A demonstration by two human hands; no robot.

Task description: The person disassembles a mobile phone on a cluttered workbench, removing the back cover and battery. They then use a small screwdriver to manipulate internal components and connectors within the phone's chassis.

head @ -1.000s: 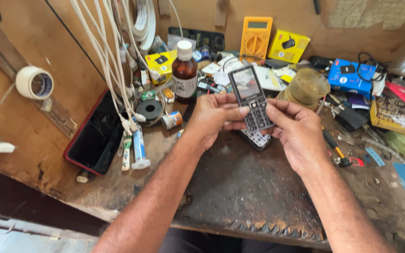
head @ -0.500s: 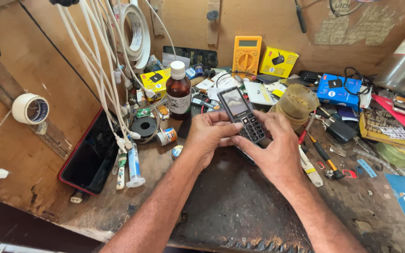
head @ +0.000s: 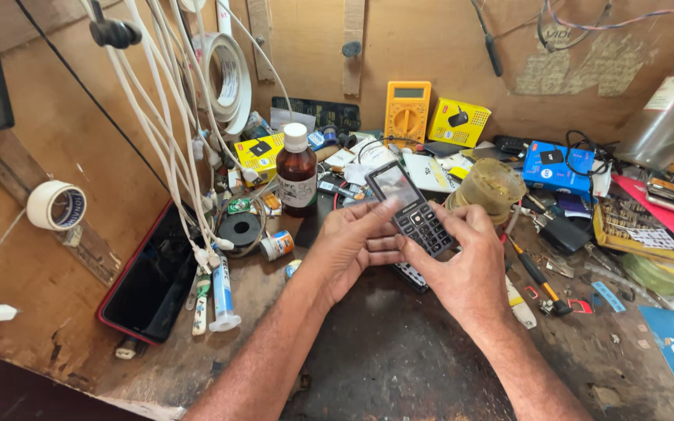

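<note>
Black and keypad-faced, a bar phone (head: 413, 209) is held above the dark tabletop (head: 384, 351), gripped by the left hand (head: 350, 248) and right hand (head: 462, 269); its long axis is tilted, screen end pointing far-left. Dark liquid is seen in the brown bottle (head: 296, 173) at far left; the cloudy jar's (head: 493, 185) contents cannot be told.
</note>
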